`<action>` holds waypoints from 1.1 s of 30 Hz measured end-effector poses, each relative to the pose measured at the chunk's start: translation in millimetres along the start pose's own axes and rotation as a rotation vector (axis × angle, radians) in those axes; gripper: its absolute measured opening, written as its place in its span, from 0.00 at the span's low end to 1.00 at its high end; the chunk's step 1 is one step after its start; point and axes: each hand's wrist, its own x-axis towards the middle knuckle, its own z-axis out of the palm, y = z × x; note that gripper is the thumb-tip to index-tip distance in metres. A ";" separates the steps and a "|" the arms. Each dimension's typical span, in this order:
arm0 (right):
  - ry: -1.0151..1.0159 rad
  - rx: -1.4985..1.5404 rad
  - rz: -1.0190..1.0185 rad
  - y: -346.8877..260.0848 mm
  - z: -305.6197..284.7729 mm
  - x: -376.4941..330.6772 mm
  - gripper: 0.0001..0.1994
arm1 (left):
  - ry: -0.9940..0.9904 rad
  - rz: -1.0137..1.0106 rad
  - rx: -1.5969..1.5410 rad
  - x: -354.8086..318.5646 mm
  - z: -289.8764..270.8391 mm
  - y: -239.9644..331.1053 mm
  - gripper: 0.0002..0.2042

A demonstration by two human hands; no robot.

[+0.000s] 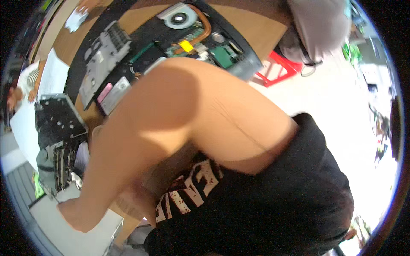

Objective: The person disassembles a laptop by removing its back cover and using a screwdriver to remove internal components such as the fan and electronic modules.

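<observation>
A bare bent arm fills the middle of the view, coming from the black printed T-shirt [265, 200] at the lower right; it looks like my right arm. My right hand [74, 215] lies at the lower left, touching a flat white surface [60, 237]; its fingers are blurred and partly hidden. My left hand does not show. Behind the arm, an opened laptop base [149, 53] lies on the wooden table [147, 15], with its round fan [179, 18], copper heat pipe, green boards and a yellow tag [186, 45] exposed.
A grey cover panel [102, 55] lies left of the open base. A second black chassis [57, 117] and white sheets [53, 77] sit further left. A red stool [279, 68] stands on the pale floor, a grey bag [318, 25] above it. Another person [21, 89] is at the far left edge.
</observation>
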 end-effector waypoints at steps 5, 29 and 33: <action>-0.024 0.101 -0.019 -26.3 11.7 -9.3 0.06 | -0.023 0.055 0.144 -20.1 0.9 -7.8 0.09; 0.276 0.653 0.917 -151.7 -89.3 -205.1 0.09 | -0.028 0.068 0.359 -55.3 -41.1 -24.2 0.09; 0.270 0.618 0.983 -146.3 -108.7 -222.7 0.09 | -0.028 0.047 0.393 -60.4 -44.9 -21.1 0.09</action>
